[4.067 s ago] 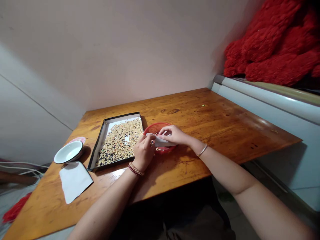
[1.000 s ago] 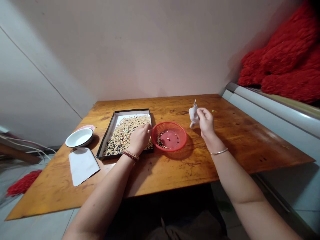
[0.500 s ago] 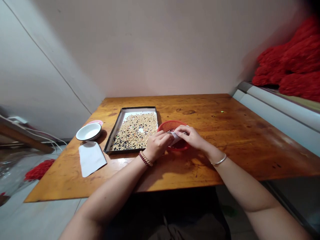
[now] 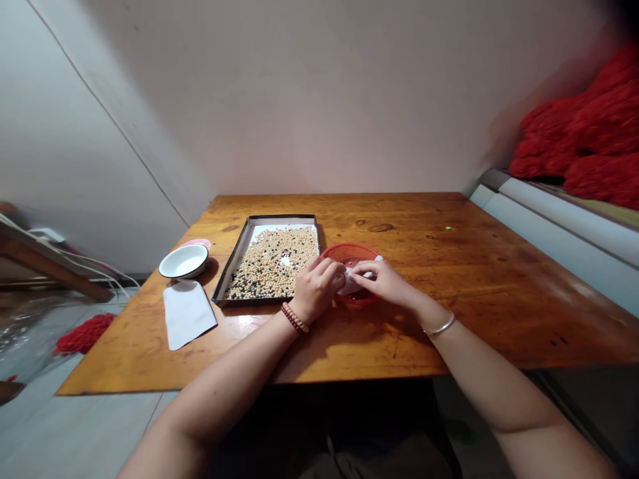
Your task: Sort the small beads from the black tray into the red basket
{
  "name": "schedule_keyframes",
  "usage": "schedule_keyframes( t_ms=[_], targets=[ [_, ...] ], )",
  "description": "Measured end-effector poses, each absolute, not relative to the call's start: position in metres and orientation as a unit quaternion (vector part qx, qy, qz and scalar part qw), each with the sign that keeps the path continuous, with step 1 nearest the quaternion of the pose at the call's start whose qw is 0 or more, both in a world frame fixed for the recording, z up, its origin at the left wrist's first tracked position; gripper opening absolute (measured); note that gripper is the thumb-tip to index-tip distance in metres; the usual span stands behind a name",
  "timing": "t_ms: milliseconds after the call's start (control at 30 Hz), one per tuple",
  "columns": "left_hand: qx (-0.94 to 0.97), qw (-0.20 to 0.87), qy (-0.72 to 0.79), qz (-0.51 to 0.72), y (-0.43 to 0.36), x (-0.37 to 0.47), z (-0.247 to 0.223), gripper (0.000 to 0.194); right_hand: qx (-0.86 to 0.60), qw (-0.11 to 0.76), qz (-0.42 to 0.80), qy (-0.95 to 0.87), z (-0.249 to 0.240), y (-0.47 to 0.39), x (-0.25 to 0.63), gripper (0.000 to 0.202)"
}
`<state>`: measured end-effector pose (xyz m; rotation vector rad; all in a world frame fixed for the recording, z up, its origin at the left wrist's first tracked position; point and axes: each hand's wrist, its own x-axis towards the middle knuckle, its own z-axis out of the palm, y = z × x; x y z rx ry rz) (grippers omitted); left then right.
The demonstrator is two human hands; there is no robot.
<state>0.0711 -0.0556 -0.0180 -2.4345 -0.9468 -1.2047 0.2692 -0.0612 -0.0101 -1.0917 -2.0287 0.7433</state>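
My left hand (image 4: 317, 286), with a bead bracelet at the wrist, has its fingers curled around one side of a small white piece (image 4: 349, 287). I cannot make out whether this is paper or thin plastic. My right hand (image 4: 387, 283), with a silver bangle at the wrist, pinches its other side between thumb and fingers. Both hands are over a red plastic mesh basket (image 4: 352, 247), which they partly hide; small bits show inside. Left of the basket lies a shallow black-edged tray (image 4: 230, 267) of pale and dark beans or beads (image 4: 284, 243).
A white enamel bowl (image 4: 184, 261) stands at the left on the wooden table (image 4: 399, 213), partly over a pink disc (image 4: 200, 243). A white flat card (image 4: 188, 316) lies in front of it. Red bundles (image 4: 594, 133) are piled at the right. Red strands (image 4: 84, 332) lie on the floor.
The white piece looks more crumpled between my fingers, and the hands have shifted slightly over the basket. The whole view has moved a little. The tray, bowl and card stay in place.
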Motion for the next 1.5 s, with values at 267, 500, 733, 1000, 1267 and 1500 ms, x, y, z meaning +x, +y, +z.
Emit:
schedule_keyframes(
  t_ms=[267,500,733,1000,1267,1500],
  targets=[
    [-0.830,0.117,-0.361,-0.409,-0.056,0.075,-0.013,0.019,-0.481,0.494,0.258,-0.677,-0.012,-0.051,0.278,0.024],
    [-0.804,0.159,-0.472,-0.324,-0.034,0.053,-0.005,0.020,-0.566,0.713,0.039,-0.412,-0.002,-0.028,0.333,0.028],
    [-0.734,0.117,-0.660,-0.110,-0.014,0.011,-0.006,0.026,-0.543,0.703,-0.003,-0.458,0.009,-0.031,0.345,0.027],
    [-0.738,0.026,-0.672,-0.063,0.008,-0.007,-0.012,0.028,-0.519,0.561,0.104,-0.637,0.001,-0.049,0.299,0.025],
    [-0.735,0.008,-0.673,-0.083,0.008,-0.005,-0.015,0.031,-0.504,0.454,0.152,-0.719,-0.002,-0.060,0.279,0.025],
    [-0.741,0.013,-0.666,-0.079,0.008,-0.006,-0.018,0.030,-0.503,0.475,0.232,-0.684,-0.009,-0.058,0.278,0.027]
  ],
)
